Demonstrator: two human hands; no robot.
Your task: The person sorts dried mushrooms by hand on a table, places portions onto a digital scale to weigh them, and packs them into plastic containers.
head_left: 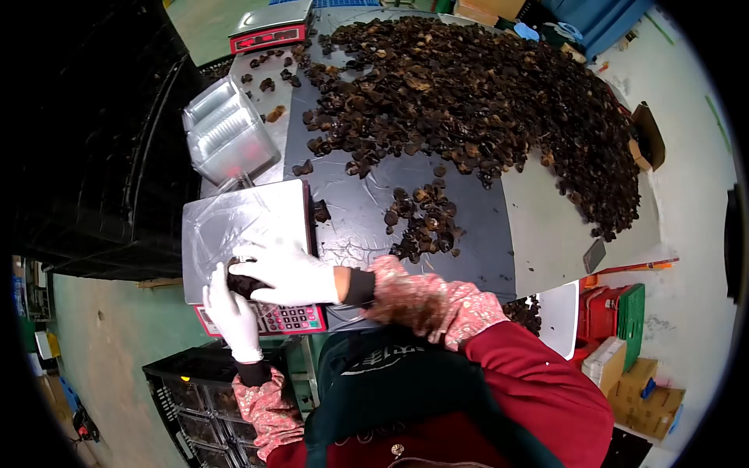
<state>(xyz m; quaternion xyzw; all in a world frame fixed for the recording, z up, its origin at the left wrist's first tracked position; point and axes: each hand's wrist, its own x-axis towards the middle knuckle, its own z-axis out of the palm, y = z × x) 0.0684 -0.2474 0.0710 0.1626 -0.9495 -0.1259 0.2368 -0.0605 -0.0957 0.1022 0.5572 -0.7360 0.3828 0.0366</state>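
Both hands wear white gloves and meet over the front left of a digital scale's metal plate [257,210]. Between them sits a dark clump of wood ear mushrooms [245,284]. My right hand [290,273] reaches in from the right, its fingers curved over the clump's top and side. My left hand [231,316] presses against the clump from the left, at the plate's edge. Fingers partly hide the clump, and whether a clear box lies under it I cannot tell. The scale's pink keypad [292,318] shows below my right wrist.
Stacked clear plastic boxes [226,132] stand behind the scale. A small mushroom pile [425,222] lies to its right; a large heap [468,93] spreads over the table's far side. A second scale [269,35] stands at the back left. Black crates [195,398] sit below, left.
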